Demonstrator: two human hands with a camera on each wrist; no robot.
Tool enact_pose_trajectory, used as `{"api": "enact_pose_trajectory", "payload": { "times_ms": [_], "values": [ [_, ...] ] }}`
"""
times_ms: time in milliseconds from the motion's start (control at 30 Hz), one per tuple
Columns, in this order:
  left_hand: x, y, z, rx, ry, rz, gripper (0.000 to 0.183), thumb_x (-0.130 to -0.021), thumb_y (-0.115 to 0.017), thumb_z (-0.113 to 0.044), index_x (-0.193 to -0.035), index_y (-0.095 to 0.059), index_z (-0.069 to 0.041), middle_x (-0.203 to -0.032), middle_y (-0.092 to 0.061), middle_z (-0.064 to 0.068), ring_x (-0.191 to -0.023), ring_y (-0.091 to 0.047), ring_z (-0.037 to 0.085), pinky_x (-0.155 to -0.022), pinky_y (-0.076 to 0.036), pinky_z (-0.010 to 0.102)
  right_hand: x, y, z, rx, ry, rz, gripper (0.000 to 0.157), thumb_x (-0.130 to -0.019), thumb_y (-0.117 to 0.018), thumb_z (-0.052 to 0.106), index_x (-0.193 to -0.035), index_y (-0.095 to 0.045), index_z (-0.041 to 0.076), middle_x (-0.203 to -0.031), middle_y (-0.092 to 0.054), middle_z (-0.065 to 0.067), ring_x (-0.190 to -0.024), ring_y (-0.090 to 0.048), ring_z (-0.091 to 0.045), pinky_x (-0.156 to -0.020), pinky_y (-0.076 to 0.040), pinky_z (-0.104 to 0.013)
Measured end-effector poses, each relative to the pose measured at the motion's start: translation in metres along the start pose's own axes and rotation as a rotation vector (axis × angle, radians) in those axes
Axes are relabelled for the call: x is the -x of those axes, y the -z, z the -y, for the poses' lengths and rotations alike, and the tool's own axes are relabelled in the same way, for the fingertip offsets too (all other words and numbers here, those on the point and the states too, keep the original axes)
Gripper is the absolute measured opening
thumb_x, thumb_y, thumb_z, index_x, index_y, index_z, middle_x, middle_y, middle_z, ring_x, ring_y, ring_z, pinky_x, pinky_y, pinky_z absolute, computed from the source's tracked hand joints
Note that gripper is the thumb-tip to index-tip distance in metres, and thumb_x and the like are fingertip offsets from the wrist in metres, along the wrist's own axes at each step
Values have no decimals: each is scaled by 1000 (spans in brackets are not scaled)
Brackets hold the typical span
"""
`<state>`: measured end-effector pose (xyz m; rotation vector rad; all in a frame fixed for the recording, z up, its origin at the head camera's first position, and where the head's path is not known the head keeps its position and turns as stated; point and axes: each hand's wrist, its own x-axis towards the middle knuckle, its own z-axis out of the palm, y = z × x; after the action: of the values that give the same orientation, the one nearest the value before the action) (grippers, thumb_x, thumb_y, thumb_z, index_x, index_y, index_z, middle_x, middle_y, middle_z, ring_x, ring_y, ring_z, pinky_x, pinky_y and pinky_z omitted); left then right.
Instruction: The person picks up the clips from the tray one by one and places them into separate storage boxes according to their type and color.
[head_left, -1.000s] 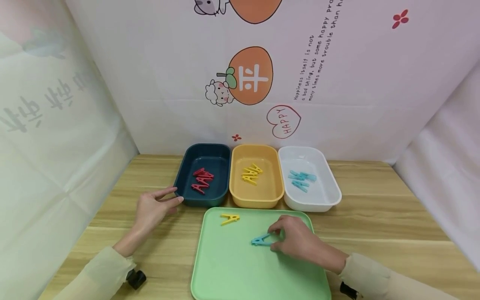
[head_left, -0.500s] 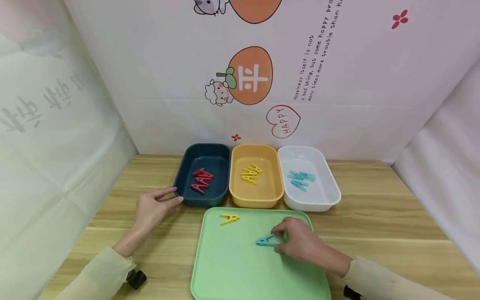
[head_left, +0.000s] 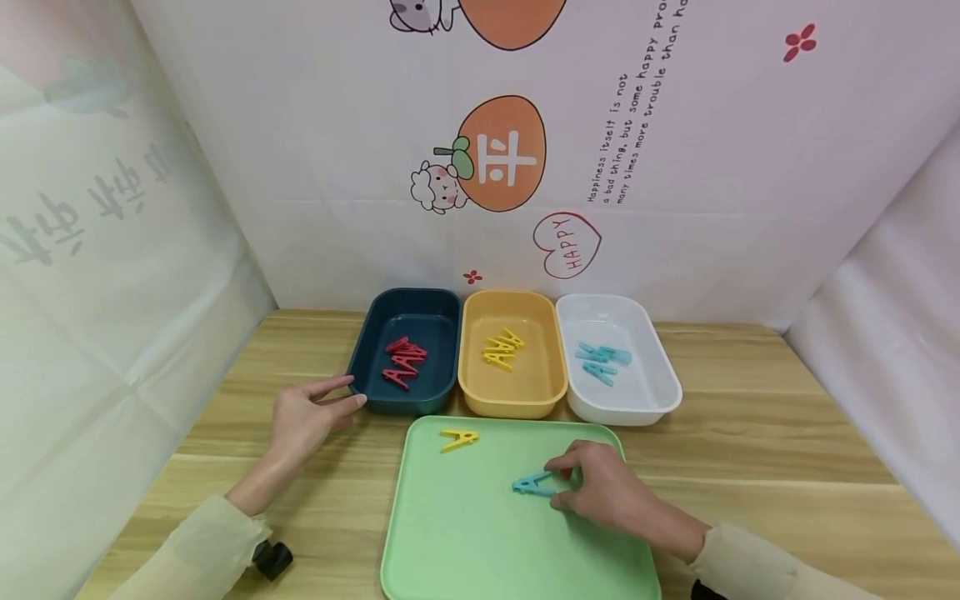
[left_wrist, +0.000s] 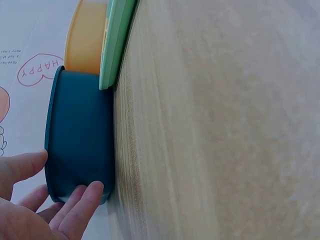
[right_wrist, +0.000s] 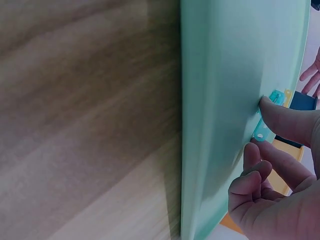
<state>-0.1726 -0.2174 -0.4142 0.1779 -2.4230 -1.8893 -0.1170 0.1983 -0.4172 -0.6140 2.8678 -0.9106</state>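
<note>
My right hand (head_left: pixel 603 487) pinches a light blue clothespin (head_left: pixel 528 483) by its handle ends, thumb on one and index finger on the other. In the right wrist view, the clothespin (right_wrist: pixel 260 132) shows between thumb and fingertip, low over the green tray (head_left: pixel 450 533); whether it touches the tray I cannot tell. A yellow clothespin (head_left: pixel 459 437) lies near the tray's back left corner. My left hand (head_left: pixel 303 417) touches the front left corner of the dark blue bin (head_left: pixel 401 404), fingers extended; in the left wrist view, they lie along its outer wall (left_wrist: pixel 80 130).
Red clothespins (head_left: pixel 405 360) lie in the dark blue bin. Beside it, a yellow bin (head_left: pixel 513 407) has yellow clothespins (head_left: pixel 501 350) and a white bin (head_left: pixel 626 412) light blue ones (head_left: pixel 600 358). The bins stand side by side behind the tray on a wooden table (head_left: pixel 750 433).
My right hand has shifted slightly right and toward me, with the light blue clothespin moving along. My left hand stays at the dark blue bin.
</note>
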Motion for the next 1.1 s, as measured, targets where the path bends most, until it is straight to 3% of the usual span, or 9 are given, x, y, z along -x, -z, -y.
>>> {"api": "enact_pose_trajectory", "payload": {
  "times_ms": [333, 500, 733, 1100],
  "values": [
    [0, 0, 1, 12, 5, -1, 54, -91, -86, -15, -138, -67, 2, -156, -49, 22, -98, -77, 25, -81, -64, 35, 3, 2, -4, -107, -23, 54, 32, -75, -95, 10, -104, -83, 5, -81, -63, 8, -72, -52, -12, -61, -45, -24],
    [0, 0, 1, 7, -4, 3, 54, -91, -86, -15, -139, -67, 3, -157, -47, 24, -97, -77, 31, -81, -64, 35, 5, 6, -6, -219, -34, 81, 33, -76, -95, 10, -106, -83, 4, -83, -68, 5, -69, -55, -10, -58, -49, -24],
    [0, 0, 0, 6, -5, 7, 54, -91, -86, -16, -139, -67, 1, -157, -47, 24, -98, -76, 33, -82, -63, 35, 5, 9, -3, -359, -76, 102, 35, -77, -94, 7, -109, -81, -3, -77, -73, 2, -69, -64, -13, -57, -54, -24],
    [1, 0, -1, 12, 1, 9, 55, -91, -87, -18, -139, -67, 1, -157, -46, 24, -98, -76, 34, -82, -63, 35, 3, 17, 4, -426, -116, 91, 39, -77, -94, 10, -110, -81, -4, -82, -77, -1, -75, -69, -17, -62, -56, -24]
  ]
}}
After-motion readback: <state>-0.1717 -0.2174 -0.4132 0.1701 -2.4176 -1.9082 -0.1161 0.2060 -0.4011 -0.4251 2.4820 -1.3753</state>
